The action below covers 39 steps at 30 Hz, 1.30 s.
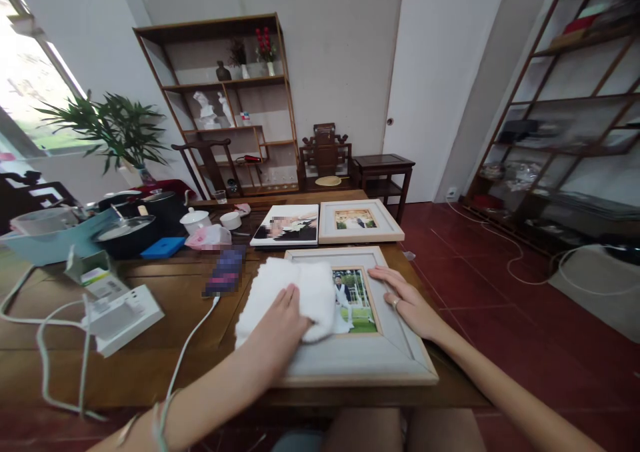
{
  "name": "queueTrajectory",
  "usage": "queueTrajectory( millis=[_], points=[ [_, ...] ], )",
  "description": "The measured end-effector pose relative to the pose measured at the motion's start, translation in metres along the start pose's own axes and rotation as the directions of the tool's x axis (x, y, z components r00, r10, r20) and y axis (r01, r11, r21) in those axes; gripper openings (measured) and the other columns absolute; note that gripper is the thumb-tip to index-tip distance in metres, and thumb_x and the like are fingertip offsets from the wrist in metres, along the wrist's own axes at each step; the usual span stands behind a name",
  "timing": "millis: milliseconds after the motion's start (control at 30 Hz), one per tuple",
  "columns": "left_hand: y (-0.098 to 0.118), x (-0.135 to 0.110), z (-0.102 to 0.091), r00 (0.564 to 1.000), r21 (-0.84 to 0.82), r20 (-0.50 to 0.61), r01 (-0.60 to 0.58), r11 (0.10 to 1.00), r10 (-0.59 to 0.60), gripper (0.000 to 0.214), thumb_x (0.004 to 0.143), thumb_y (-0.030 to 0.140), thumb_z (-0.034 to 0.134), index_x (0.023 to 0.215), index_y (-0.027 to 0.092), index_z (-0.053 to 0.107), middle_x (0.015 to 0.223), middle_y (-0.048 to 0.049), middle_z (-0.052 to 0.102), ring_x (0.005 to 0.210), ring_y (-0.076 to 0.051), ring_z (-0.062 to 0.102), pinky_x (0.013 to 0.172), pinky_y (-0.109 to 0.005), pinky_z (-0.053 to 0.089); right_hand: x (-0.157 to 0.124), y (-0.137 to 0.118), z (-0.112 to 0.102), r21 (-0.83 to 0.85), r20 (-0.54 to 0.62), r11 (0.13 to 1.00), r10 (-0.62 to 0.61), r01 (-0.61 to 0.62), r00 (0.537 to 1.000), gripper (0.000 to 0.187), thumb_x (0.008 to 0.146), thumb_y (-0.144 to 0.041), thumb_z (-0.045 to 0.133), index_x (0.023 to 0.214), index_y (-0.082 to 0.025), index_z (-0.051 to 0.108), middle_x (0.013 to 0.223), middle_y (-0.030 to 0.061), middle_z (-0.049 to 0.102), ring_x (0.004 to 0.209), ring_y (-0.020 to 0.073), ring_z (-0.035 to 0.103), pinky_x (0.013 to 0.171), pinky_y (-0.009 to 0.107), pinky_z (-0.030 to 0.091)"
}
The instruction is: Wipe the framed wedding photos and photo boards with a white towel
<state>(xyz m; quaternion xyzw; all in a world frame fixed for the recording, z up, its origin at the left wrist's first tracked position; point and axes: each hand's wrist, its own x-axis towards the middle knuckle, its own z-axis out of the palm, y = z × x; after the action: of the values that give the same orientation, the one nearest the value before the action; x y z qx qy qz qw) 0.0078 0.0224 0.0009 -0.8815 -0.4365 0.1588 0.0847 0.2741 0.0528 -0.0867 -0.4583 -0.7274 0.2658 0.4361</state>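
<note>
Palm down, pressing the left hand [280, 325] onto a white cloth [300, 282], fingers lying loose and spread over the fabric, not curling around it. Covering with that cloth the ten o'clock part of a grey picture frame [350, 362] and the nine o'clock edge of its photo [360, 302]. Laying the right hand [407, 303] flat on the frame's three o'clock border, fingers stretched out toward ten o'clock, clasping nothing, wearing a ring [395, 301]. Resting the frame flat on a wooden table [150, 365], at six o'clock of the tabletop, right in front of the body. Seeing, at twelve o'clock from the frame and just beyond it, an unframed print [286, 225] and a smaller framed photo [357, 221] lying side by side, touching or nearly so, the print toward eleven o'clock. Noting a white cable [195, 337] running across the wood at nine o'clock from the cloth, near it but apart. Finding farther out at nine o'clock a white box [125, 315], and at ten o'clock a black pan [127, 235], a blue pad [163, 247] and a white lidded cup [195, 220], all well apart from both hands
</note>
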Motion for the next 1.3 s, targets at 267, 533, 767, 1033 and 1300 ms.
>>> queueTrajectory(
  millis=[267,533,767,1033,1300],
  points=[
    [0.005,0.002,0.006,0.995,-0.100,-0.090,0.044,0.994,-0.053,0.032,0.075,0.007,0.055,0.104,0.012,0.066,0.138,-0.0245,0.035,0.130,-0.035,0.028,0.104,-0.046,0.027,-0.001,0.000,0.001,0.000,0.018,1.000,-0.029,0.029,0.999,0.050,0.075,-0.010,0.044,0.122,-0.026,0.054,0.133,0.0057,0.048,0.131,0.0251,0.033,0.110,0.051,0.020],
    [-0.041,0.074,0.024,0.942,0.062,-0.330,0.092,0.994,-0.067,0.045,0.081,-0.002,0.037,0.121,0.009,0.054,0.134,-0.0236,0.040,0.129,-0.028,0.033,0.104,-0.042,0.028,0.000,-0.001,0.001,-0.002,0.019,1.000,-0.004,0.004,1.000,0.049,0.076,-0.011,0.043,0.122,-0.024,0.054,0.134,0.0073,0.047,0.130,0.0251,0.034,0.110,0.050,0.020],
    [-0.009,0.023,-0.003,0.993,0.038,-0.116,0.015,0.999,-0.010,0.033,0.075,0.002,0.049,0.101,0.012,0.066,0.118,-0.0217,0.055,0.120,-0.029,0.045,0.098,-0.042,0.035,0.001,0.002,0.001,0.000,0.002,1.000,-0.008,0.008,1.000,0.051,0.074,-0.009,0.044,0.121,-0.025,0.054,0.133,0.0060,0.048,0.130,0.0249,0.035,0.110,0.051,0.020],
    [0.030,-0.032,0.008,0.995,-0.120,0.100,-0.011,0.993,0.023,0.026,0.079,0.011,0.054,0.102,0.011,0.067,0.128,-0.0264,0.046,0.120,-0.035,0.044,0.097,-0.046,0.037,0.000,0.003,0.001,-0.017,0.001,0.999,-0.030,0.030,1.000,0.051,0.074,-0.009,0.043,0.121,-0.025,0.054,0.132,0.0061,0.048,0.130,0.0237,0.035,0.110,0.050,0.021],
    [-0.007,0.019,0.015,0.988,-0.116,-0.141,0.045,0.992,-0.062,0.042,0.071,-0.001,0.047,0.110,0.008,0.060,0.136,-0.0256,0.036,0.131,-0.035,0.027,0.104,-0.049,0.024,0.000,0.003,0.001,-0.015,0.031,0.999,-0.052,0.052,0.998,0.049,0.076,-0.011,0.043,0.122,-0.024,0.052,0.133,0.0078,0.047,0.130,0.0248,0.034,0.109,0.051,0.022]
  ],
)
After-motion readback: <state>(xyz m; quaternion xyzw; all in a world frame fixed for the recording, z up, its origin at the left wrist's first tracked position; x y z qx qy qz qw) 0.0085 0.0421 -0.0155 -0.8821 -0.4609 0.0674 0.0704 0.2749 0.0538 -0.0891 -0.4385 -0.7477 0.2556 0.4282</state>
